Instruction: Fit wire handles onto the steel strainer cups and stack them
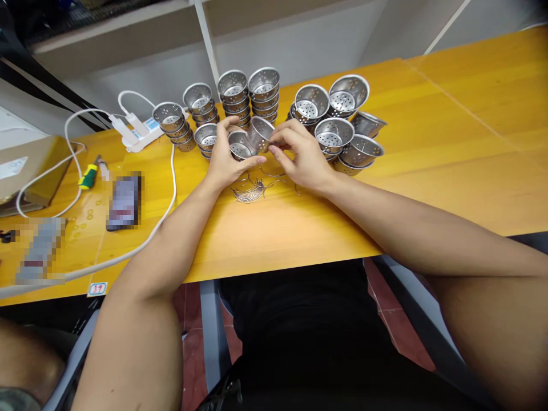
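Note:
My right hand (299,151) pinches the rim of a perforated metal cup (261,135), which is tilted above the table. My left hand (226,157) curves round the left side of another perforated cup (240,146), thumb below it and fingers behind. The two cups are side by side and seem to touch. Just below my hands, a small pile of curved metal wires (250,193) lies on the table, with a few loose wires to its right. Stacks of similar cups (234,91) stand behind my hands, and more cups (334,136) are grouped to the right.
On the left are a white power strip (143,136) with cables, a green and yellow tool handle (88,177), a blurred phone (124,202), another blurred flat object (41,250) and a cardboard box (36,171). Another person's arm (29,354) shows at the lower left.

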